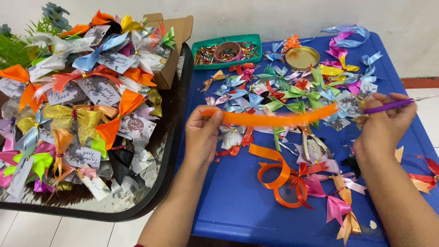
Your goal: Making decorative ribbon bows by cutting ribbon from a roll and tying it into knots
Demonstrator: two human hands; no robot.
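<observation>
A blue table (228,201) carries a heap of finished ribbon bows (292,91), beside a dark tray (169,155) piled with tagged, bow-tied packets (87,91). Above the table a strip of orange ribbon (274,119) is stretched taut: the left hand (201,135) pinches one end, while the right hand (384,126), closed around purple-handled scissors (388,106), appears to hold the other.

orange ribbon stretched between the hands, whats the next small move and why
Probably bring the purple-handled tool in the right hand to the right end of the orange ribbon and trim it there. The left hand pinches the left end, the strip is taut above the blue table, and its other end lies by the right hand. Whether the tool is scissors is unclear.
</observation>
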